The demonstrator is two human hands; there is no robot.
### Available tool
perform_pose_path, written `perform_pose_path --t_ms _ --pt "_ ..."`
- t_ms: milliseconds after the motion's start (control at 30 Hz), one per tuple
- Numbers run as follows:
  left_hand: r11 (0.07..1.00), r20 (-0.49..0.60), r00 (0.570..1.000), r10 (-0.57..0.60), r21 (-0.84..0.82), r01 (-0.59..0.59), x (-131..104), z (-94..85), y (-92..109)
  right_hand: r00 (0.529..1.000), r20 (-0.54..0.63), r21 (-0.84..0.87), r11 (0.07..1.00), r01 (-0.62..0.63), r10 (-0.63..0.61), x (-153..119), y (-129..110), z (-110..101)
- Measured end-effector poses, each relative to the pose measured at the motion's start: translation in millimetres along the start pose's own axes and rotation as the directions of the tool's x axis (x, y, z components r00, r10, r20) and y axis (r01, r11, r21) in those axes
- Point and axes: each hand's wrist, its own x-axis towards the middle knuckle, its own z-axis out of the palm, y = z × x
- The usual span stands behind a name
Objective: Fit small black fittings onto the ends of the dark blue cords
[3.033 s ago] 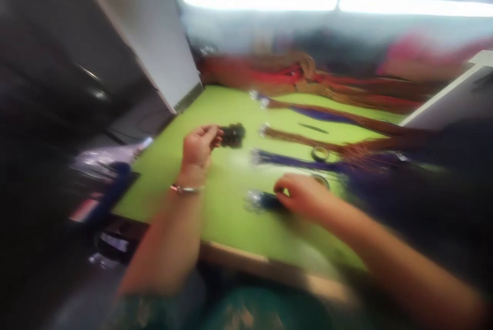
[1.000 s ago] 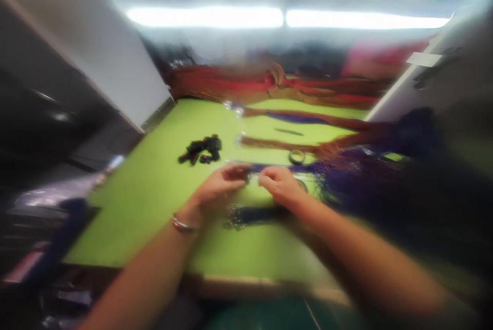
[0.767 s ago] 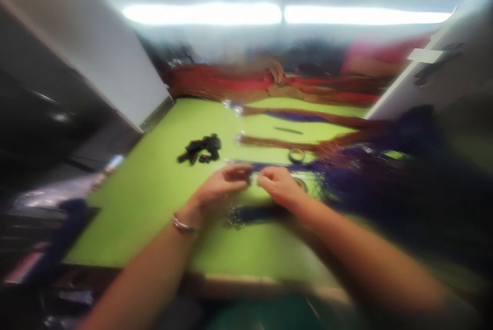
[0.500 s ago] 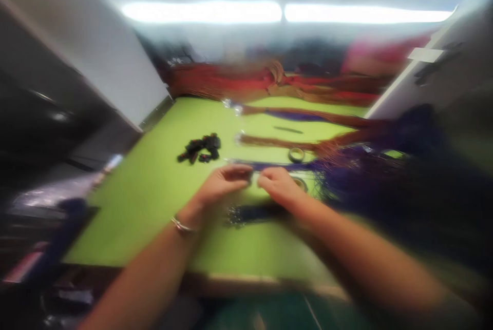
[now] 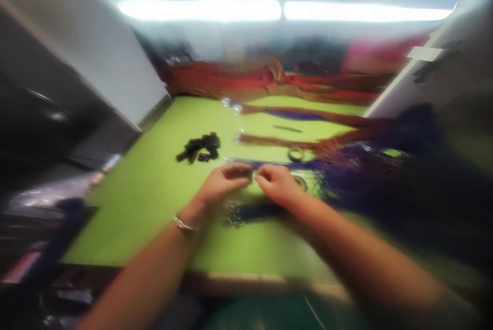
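My left hand [image 5: 227,180], with a bracelet at the wrist, is closed in a pinch on a small black connector [image 5: 251,175], which is blurred and mostly covered by the fingertips. Close beside it, my right hand [image 5: 278,182] has its fingers curled together; whatever lies in them is hidden. Just behind the hands runs a bundle of blue-purple wires [image 5: 265,165]. Nearer to me, below both hands, lies a dark blue wire bundle [image 5: 256,211] with metallic-looking ends. Left of the hands, black connectors [image 5: 200,147] with reddish spots form a loose pile on the green tabletop [image 5: 146,201].
Two tape rolls [image 5: 296,154] lie by my right hand, one partly covered. Farther back are a brown wire bundle [image 5: 277,141], a dark thin stick [image 5: 287,129] and red-brown wires [image 5: 223,79]. Dark blue wires [image 5: 370,181] heap at right. Panels [image 5: 115,58] flank the table.
Both hands keep nearly the same place and grip. The right fingers have shifted very slightly to the left; the view itself has moved a little. Nothing on the table has visibly moved.
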Motion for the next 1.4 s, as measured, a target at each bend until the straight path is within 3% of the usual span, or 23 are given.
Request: perform_pose_path --t_ms 333,500,633,800,933,1100,1200,1300,1400 --pt "0.997 0.028 0.999 0.02 0.08 -0.022 3 2.3 -2 0.999 -0.001 -0.145 0.989 -0.038 0.038 -5 1 11" --pt "0.948 0.251 0.964 -0.091 0.319 0.006 -6 -16.7 12 0.974 0.224 -0.185 0.982 0.025 0.018 1 -6 -8" --pt "0.903 0.39 0.912 -0.13 0.427 -0.054 -13 -24.3 20 0.981 0.195 -0.404 0.912 0.066 0.015 21 -9 -25" --pt "0.891 0.488 0.868 -0.088 0.428 -0.15 -14 -19.2 16 0.973 0.223 -0.562 0.824 0.073 0.066 44 -5 -13" --pt "0.859 0.52 0.844 -0.133 0.485 -0.164 -17 -16.8 18 0.967 0.237 -0.53 0.847 0.046 0.096 56 6 -4" --pt "0.833 0.529 0.835 -0.149 0.522 -0.182 -19 -15.6 23 0.978 0.199 -0.449 0.892 0.041 0.055 59 6 -13" --pt "0.846 0.511 0.846 -0.151 0.509 -0.157 -18 -16.9 25 0.987 0.161 -0.566 0.819 0.093 -0.001 52 -5 -19" --pt "0.881 0.495 0.853 -0.165 0.463 -0.098 -18 -19.9 26 0.973 0.216 -0.689 0.719 0.095 0.079 45 -14 -24" --pt "0.897 0.501 0.843 -0.195 0.438 -0.053 -19 -21.2 28 0.972 0.213 -0.671 0.737 0.074 0.096 43 -15 -33"
